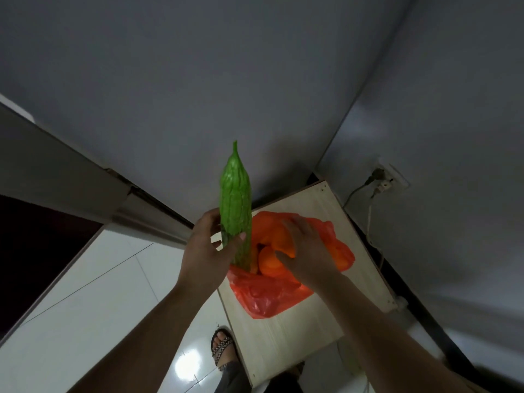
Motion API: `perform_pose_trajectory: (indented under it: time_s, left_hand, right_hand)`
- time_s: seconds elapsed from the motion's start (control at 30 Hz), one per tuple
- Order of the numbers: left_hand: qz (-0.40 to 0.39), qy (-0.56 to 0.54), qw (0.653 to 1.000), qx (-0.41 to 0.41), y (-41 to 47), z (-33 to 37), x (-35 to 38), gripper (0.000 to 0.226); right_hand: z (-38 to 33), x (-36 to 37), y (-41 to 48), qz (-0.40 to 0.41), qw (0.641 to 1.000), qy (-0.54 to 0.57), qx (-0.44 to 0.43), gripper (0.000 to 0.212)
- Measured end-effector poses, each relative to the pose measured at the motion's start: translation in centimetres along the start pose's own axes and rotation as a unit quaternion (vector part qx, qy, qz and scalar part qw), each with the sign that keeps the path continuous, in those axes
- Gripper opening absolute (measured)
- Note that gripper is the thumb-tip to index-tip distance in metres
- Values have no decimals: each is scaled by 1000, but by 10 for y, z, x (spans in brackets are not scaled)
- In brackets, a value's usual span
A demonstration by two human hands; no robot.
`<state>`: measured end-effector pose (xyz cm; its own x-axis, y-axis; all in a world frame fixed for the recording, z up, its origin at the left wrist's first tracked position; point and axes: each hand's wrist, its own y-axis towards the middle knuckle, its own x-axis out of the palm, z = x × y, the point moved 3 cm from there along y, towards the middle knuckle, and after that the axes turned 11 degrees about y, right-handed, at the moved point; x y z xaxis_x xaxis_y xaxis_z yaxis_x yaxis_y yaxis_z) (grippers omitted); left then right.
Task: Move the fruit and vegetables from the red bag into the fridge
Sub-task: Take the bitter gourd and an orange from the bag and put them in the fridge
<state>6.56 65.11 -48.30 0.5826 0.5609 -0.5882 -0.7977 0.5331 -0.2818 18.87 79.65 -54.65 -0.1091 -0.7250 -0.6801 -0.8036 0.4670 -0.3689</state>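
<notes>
A long green bitter gourd stands nearly upright, its lower end still inside the mouth of the red bag. My left hand grips the gourd near its lower part. My right hand reaches into the bag, with its fingers curled over an orange. A second orange lies below it in the bag. The bag sits on a small light wooden table. The fridge body shows as a grey surface at the left.
Grey walls meet in a corner behind the table. A wall socket with a plug and cable is at the right. White floor tiles lie at the left. My sandalled foot stands beside the table's near edge.
</notes>
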Motion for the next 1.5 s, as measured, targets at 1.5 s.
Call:
perform_pose_trajectory:
  time_s: [1.5]
  left_hand:
    - [102,23,990,92,-229,130,-136,55]
  right_hand:
    - [-166,-152,-241,128,970,128,-161,66]
